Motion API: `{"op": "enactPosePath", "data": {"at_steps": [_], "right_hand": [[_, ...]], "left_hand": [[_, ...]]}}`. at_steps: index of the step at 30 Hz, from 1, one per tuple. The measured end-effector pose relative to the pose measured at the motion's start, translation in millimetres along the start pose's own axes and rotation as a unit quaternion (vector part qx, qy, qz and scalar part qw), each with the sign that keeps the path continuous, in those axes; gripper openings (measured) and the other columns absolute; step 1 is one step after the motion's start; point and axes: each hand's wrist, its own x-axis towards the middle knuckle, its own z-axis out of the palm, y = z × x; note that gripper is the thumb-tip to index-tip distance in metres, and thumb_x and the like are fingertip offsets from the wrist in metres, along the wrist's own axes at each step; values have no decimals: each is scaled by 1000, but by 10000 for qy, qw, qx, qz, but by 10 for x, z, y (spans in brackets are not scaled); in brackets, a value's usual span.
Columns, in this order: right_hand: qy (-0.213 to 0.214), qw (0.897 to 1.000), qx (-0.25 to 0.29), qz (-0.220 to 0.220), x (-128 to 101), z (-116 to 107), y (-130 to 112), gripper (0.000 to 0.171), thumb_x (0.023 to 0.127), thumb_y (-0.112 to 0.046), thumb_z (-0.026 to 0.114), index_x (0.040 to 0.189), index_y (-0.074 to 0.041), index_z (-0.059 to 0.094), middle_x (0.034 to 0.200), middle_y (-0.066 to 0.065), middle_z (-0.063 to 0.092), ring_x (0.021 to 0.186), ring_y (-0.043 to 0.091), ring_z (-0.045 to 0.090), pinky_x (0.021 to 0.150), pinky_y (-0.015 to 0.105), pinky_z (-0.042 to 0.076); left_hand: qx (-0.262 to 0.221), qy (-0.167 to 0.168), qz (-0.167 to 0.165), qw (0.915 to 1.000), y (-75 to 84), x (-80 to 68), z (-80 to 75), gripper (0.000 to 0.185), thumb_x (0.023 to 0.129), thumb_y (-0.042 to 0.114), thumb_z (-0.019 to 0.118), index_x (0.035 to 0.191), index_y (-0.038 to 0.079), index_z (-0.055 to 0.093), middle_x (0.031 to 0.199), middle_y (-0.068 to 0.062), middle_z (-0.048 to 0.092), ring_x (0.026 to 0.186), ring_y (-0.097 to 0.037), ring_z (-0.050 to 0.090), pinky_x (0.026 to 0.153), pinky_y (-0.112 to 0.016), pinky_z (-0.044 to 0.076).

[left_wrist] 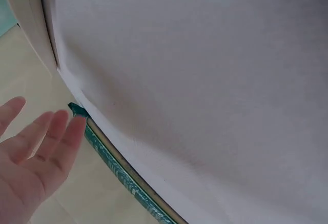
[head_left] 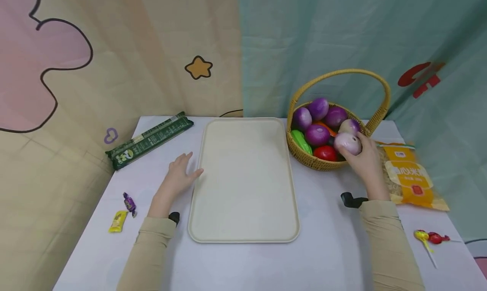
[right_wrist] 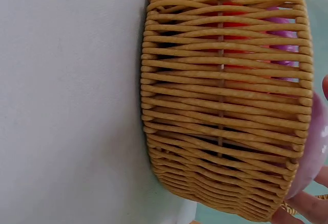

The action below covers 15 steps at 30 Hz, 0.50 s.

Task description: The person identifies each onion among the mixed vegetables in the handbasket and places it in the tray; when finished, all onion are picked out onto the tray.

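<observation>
At the back right stands a woven basket (head_left: 321, 164) with an arched handle, filled with onions and other vegetables. My right hand (head_left: 363, 155) reaches over its front right rim and grips a pale purple onion (head_left: 348, 143) between thumb and fingers. In the right wrist view the same onion (right_wrist: 310, 147) bulges past the basket rim, with fingertips (right_wrist: 310, 206) against it. My left hand (head_left: 178, 175) hovers by the left edge of a cream tray (head_left: 245, 181), its fingers spread and holding nothing. The left wrist view shows that hand (left_wrist: 38, 157) with relaxed fingers.
Left of the tray lie a long green packet (head_left: 150, 141), a purple candy (head_left: 129, 204) and a yellow candy (head_left: 118, 221). Right of the basket are an orange and clear bag (head_left: 412, 177) and two lollipops (head_left: 422, 236). Curtains hang behind the white table (head_left: 236, 265).
</observation>
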Motion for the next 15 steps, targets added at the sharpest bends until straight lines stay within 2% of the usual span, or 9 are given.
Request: {"op": "enactPosePath", "data": {"at_steps": [4,7,11,15], "right_hand": [[19,9999,-40,110,26,41,14,92,91,-50,63,154,2,21,151,34,28,134,52,29,110,68,26],[76,9997,-71,230,38,73,5,91,90,-47,65,154,3,22,150,35,29,133,52,30,110,67,28],[215,9991,49,351,34,103,-13,89,89,-44,68,152,2,26,149,33,31,133,50,30,111,65,28],[335,9986,204,357,-2,98,-48,88,88,-43,70,151,1,29,149,32,32,133,48,30,111,64,29]], "left_hand": [[-443,-388,-117,9982,-1,29,25,71,100,31,53,155,-1,22,153,-30,28,137,-48,33,110,-61,34],[-703,-556,-131,9959,9,62,57,64,100,21,54,152,-4,26,144,-32,39,128,-47,46,104,-55,43],[-941,-618,-72,9936,28,90,106,61,96,9,55,148,-10,29,134,-33,47,122,-47,52,100,-52,48],[-965,-604,7,9935,42,109,130,61,93,-1,54,147,-13,29,130,-34,48,120,-46,53,97,-49,51]]}}
